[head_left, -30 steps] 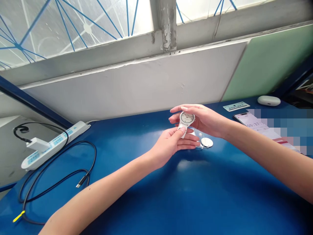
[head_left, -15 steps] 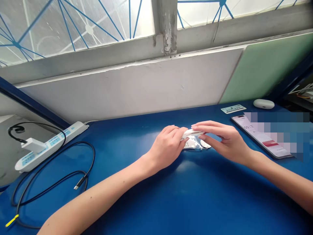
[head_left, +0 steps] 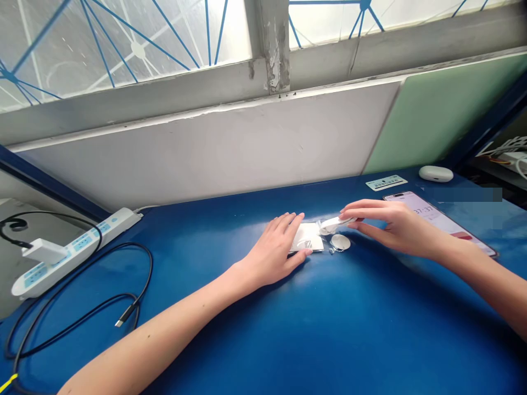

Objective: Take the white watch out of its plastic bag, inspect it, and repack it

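Observation:
My right hand (head_left: 395,226) pinches a small, slim white object (head_left: 336,223) between thumb and fingertips, a little above the table; its exact kind does not show. Fingers stretched out, my left hand (head_left: 275,249) rests on the left part of a clear plastic packet (head_left: 309,236) with white contents, covering some of it. Just below the pinched object lies a round white disc (head_left: 340,243), touched by neither hand. Both the packet and the disc are on the blue table (head_left: 288,329).
A phone (head_left: 440,219) lies beyond my right wrist, with a card (head_left: 386,182) and a white earbud case (head_left: 436,174) behind it. To the left stand a power strip (head_left: 78,249) with a white charger (head_left: 46,251) and a looped black cable (head_left: 150,263).
My left hand has let go of the white object and come down flat on the packet. My right hand keeps the object alone. The packet and disc now show more fully.

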Demonstrator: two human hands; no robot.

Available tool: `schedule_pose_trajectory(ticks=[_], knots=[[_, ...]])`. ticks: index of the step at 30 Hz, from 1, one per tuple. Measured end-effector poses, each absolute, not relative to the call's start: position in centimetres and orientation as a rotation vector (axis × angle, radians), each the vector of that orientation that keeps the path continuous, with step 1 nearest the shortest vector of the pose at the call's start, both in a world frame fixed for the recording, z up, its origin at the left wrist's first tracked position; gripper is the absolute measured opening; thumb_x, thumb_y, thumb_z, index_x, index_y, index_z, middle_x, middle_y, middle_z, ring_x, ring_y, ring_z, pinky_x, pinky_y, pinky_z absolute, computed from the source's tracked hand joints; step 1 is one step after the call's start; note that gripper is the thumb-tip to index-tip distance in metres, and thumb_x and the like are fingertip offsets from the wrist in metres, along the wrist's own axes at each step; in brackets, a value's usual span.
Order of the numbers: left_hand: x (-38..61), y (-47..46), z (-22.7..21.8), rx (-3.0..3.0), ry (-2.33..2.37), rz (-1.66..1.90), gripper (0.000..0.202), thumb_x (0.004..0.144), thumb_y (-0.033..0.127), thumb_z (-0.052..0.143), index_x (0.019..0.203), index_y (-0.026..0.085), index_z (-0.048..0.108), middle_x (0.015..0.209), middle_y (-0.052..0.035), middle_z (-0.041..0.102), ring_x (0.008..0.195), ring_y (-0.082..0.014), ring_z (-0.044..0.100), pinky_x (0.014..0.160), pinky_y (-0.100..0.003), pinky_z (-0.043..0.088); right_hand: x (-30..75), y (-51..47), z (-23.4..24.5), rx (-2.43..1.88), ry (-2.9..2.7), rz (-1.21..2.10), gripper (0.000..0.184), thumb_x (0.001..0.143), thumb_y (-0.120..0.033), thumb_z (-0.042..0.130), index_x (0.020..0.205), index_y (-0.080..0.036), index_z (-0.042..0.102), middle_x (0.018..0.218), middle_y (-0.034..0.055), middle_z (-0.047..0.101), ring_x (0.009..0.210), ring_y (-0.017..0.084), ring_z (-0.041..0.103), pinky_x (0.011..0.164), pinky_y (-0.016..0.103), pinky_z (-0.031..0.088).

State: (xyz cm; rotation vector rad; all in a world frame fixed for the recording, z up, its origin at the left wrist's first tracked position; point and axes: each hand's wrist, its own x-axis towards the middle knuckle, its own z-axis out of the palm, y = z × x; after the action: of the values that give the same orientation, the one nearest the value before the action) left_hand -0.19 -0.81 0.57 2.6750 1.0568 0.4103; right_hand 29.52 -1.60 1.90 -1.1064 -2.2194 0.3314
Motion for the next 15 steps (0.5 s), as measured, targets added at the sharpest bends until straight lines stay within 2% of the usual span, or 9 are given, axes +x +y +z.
schedule_pose_trajectory(ticks=[6,15], knots=[[-0.4,-0.3,0.0,2.63,1.038,0.418,0.059,0.1,0.047,0.05,0.15,0.019,0.036,0.152,-0.0172,0.047,0.145,-0.0356,0.038,0.116,-0.058,0.034,30.1,-1.4,1.8,-1.166,-2.309,0.467,0.024,0.092,-0.04,0.062,0.109,-0.032,0.078,0.115,0.0048,0.076,0.095,0.031,0.073,0.084,0.046,0.06],[-0.3,-0.3,0.2,2.682,1.009,0.472,0.043,0.103,0.041,0.047,0.139,0.017,0.047,0.135,-0.016,0.057,0.123,-0.0316,0.054,0.108,-0.053,0.042,30.8,-0.8,1.5,-1.135,-2.314,0.548,0.021,0.09,-0.036,0.066,0.107,-0.032,0.079,0.114,0.0042,0.076,0.095,0.029,0.073,0.084,0.044,0.059]])
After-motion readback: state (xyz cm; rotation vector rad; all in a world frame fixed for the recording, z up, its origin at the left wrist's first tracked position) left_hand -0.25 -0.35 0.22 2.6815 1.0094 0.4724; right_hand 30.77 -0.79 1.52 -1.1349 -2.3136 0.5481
